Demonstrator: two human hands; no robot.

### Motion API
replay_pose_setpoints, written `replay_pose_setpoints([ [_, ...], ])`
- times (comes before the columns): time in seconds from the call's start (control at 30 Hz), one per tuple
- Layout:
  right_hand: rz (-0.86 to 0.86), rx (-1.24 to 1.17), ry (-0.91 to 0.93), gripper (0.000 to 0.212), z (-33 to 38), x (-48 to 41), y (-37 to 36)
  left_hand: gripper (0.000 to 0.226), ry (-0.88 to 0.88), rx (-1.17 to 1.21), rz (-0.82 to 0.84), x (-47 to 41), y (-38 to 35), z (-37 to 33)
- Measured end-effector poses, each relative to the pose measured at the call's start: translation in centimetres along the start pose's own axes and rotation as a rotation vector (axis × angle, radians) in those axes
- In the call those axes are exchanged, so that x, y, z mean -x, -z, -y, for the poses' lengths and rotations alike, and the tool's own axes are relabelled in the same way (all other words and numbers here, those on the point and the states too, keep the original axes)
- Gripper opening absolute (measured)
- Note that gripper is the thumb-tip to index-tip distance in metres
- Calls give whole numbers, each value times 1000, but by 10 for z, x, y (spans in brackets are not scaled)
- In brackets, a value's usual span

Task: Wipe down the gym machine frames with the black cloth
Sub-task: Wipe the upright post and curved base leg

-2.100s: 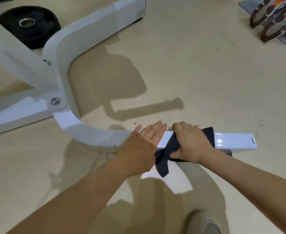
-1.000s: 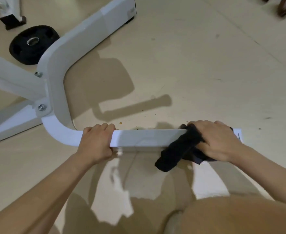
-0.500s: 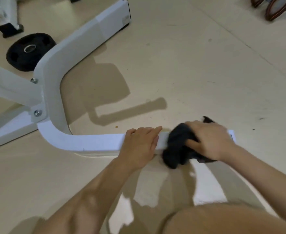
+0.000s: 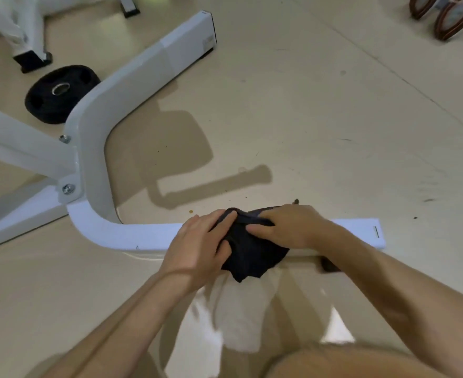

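The black cloth (image 4: 252, 252) is found bunched on the white frame bar (image 4: 143, 236), between the two hands. Its left edge is grasped by the left hand (image 4: 200, 244), fingers curled into the fabric. Its right side is clasped by the right hand (image 4: 287, 227), thumb and fingers closed on it. A weight plate (image 4: 58, 94) is noted on the floor (image 4: 334, 118), well beyond the left hand.

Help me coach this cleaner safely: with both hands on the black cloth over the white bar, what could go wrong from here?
The bunched black cloth, gripped by left hand and right hand, covers little of the white metal frame bar, so strokes may miss patches. Its tail hangs toward the beige floor; brown crumbs lie by the bar, and picked-up grit might scratch the paint.
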State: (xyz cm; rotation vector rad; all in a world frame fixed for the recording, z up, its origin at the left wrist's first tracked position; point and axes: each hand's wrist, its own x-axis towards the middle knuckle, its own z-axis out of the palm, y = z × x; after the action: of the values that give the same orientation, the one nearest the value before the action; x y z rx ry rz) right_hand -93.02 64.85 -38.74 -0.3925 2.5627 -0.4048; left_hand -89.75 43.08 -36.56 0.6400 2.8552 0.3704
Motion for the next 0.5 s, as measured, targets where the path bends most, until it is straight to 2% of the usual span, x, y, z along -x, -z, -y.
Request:
replay_pose_setpoints([
  [0.07,72,-9,-113,54,-32,18,11,54,6,-6,35,4,-2,7],
  [0.13,143,-3,-168,62,-33,17,18,52,26,49,28,7,-1,12],
  [0.23,275,-39,-17,62,22,-25,12,48,11,-150,31,14,11,43],
  [0.27,290,-59,42,61,50,-42,9,50,61,-240,61,20,20,61],
  [0.4,170,-49,258,56,146,-83,-11,51,339,-460,202,53,54,139],
  [0.5,4,28,327,51,174,-83,-19,57,297,-462,220,53,53,150],
])
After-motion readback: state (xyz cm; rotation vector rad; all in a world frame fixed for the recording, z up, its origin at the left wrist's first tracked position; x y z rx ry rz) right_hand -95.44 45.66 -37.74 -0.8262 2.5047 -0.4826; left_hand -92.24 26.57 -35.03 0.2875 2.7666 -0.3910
